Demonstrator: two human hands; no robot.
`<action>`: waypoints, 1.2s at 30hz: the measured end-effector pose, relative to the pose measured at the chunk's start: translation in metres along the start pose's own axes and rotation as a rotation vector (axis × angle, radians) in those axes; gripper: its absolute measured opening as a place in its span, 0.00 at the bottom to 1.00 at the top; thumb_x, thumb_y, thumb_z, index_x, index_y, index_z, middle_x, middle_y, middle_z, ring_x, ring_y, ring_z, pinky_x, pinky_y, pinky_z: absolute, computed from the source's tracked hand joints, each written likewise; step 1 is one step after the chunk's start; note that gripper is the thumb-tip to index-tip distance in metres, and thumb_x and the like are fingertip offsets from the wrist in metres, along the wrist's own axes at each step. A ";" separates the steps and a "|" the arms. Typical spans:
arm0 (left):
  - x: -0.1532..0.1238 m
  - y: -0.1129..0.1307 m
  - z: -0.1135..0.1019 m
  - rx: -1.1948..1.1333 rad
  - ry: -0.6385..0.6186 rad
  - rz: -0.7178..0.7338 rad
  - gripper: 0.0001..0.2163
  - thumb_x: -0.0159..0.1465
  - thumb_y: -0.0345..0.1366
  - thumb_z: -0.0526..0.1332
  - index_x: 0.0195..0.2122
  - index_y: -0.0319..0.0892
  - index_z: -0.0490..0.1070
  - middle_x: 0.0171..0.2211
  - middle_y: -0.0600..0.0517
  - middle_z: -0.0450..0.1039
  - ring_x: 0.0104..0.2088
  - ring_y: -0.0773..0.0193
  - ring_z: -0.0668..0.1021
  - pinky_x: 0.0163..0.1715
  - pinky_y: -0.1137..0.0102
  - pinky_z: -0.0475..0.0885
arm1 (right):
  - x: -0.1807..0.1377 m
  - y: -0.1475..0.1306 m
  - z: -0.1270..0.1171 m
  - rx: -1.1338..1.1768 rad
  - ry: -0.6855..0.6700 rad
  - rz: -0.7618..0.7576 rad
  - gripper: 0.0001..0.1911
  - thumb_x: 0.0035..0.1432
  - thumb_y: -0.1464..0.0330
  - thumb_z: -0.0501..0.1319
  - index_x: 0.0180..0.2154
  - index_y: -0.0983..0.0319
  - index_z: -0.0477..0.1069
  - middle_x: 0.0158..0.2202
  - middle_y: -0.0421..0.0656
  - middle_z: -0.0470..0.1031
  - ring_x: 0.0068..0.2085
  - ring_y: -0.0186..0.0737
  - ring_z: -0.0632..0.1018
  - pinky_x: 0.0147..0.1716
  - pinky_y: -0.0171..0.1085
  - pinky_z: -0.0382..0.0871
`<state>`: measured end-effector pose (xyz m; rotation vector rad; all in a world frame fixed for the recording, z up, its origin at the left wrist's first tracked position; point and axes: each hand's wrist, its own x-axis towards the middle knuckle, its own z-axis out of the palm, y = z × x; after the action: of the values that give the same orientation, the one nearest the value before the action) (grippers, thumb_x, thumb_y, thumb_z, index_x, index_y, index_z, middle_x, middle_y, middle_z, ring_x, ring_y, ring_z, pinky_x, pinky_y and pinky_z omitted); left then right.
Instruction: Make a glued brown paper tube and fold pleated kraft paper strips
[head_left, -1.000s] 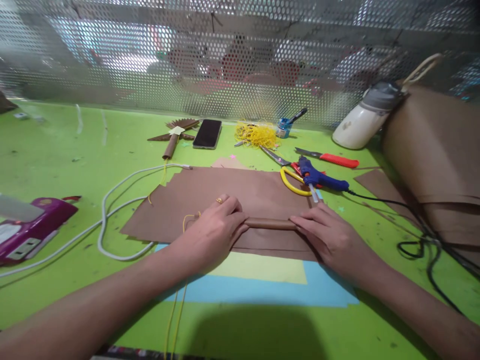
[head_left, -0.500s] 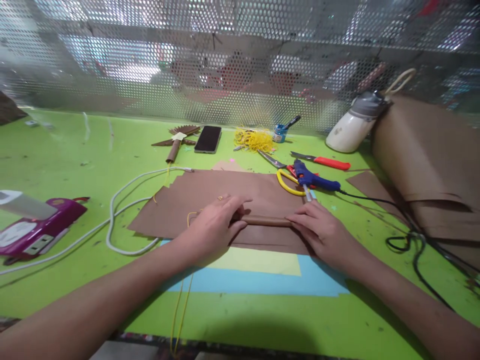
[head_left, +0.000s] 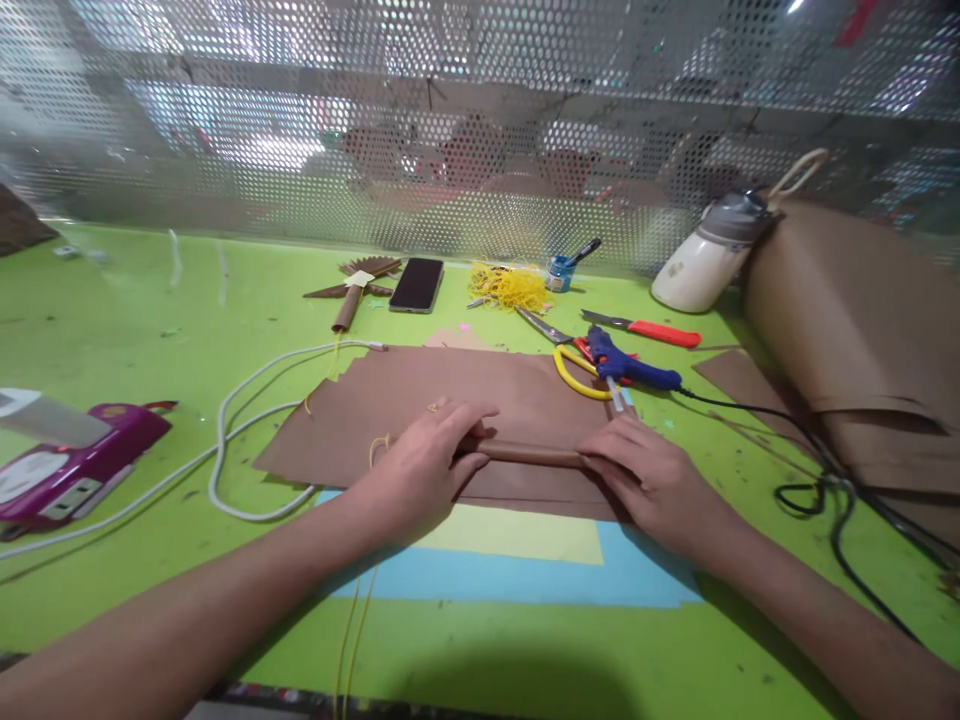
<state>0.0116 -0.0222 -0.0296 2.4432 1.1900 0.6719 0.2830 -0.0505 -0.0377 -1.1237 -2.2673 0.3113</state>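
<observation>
Yellow strings [head_left: 344, 650]: two thin lines run down past the near edge of the green tabletop [head_left: 112, 340].
Blue paper [head_left: 510, 582]: it lies flat in front of the hands, with yellow paper [head_left: 525, 535] on top.
Left hand [head_left: 424, 455]: it is at the left end of the roll. A second ago its thumb and fingers were close together there; now the pointing finger is up and away from the thumb. I can't tell if the hidden fingers are pinching.
Right hand [head_left: 649, 470]: it pinches the right end between thumb and fingers, just as before.
Brown paper roll [head_left: 532, 456]: it is a thin tube lying sideways between both hands, over the stack of brown paper sheets [head_left: 420, 385]. It has hardly moved, so the right hand seems to steady it while the left grip looks looser.
Left side: a white cable [head_left: 255, 516] loops near the purple power strip [head_left: 124, 430].
Right side: the blue glue gun [head_left: 637, 370] lies over the scissors [head_left: 541, 325], and a red-handled knife [head_left: 664, 332] is just behind.
Back row: a brown paper craft [head_left: 349, 307], a phone [head_left: 417, 285], a yellow string tangle [head_left: 510, 287], a small blue jar [head_left: 559, 273] with a pen [head_left: 585, 250] in it, and a tilted white bottle [head_left: 697, 265].
Farthest: a metal screen full of holes [head_left: 450, 110].
</observation>
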 end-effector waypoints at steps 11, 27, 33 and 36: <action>0.003 0.000 -0.006 0.047 0.002 0.077 0.14 0.64 0.30 0.57 0.52 0.43 0.64 0.38 0.50 0.73 0.39 0.63 0.74 0.38 0.68 0.69 | 0.003 -0.002 -0.002 -0.086 0.016 -0.047 0.10 0.62 0.73 0.55 0.42 0.64 0.74 0.37 0.50 0.72 0.39 0.44 0.71 0.42 0.48 0.68; 0.011 -0.006 -0.007 0.071 0.037 0.104 0.07 0.63 0.32 0.59 0.42 0.41 0.73 0.35 0.49 0.75 0.36 0.62 0.76 0.38 0.68 0.70 | 0.003 -0.008 0.007 -0.343 -0.044 -0.158 0.12 0.63 0.75 0.51 0.43 0.67 0.73 0.35 0.51 0.73 0.38 0.46 0.68 0.40 0.49 0.66; 0.014 -0.004 -0.010 0.106 -0.015 0.141 0.05 0.62 0.32 0.60 0.36 0.39 0.75 0.38 0.47 0.71 0.37 0.62 0.73 0.38 0.68 0.69 | 0.005 -0.010 0.005 -0.287 -0.038 -0.113 0.12 0.64 0.74 0.52 0.42 0.68 0.73 0.36 0.51 0.72 0.39 0.45 0.67 0.40 0.48 0.66; 0.015 0.000 -0.014 0.191 -0.065 0.133 0.06 0.60 0.33 0.61 0.37 0.39 0.74 0.37 0.46 0.69 0.38 0.59 0.72 0.39 0.64 0.69 | 0.006 -0.011 0.005 -0.276 -0.032 -0.115 0.11 0.64 0.73 0.52 0.41 0.68 0.73 0.35 0.50 0.72 0.38 0.44 0.67 0.41 0.49 0.65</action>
<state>0.0121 -0.0090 -0.0140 2.7006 1.1210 0.5315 0.2699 -0.0518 -0.0345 -1.1219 -2.4450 -0.0319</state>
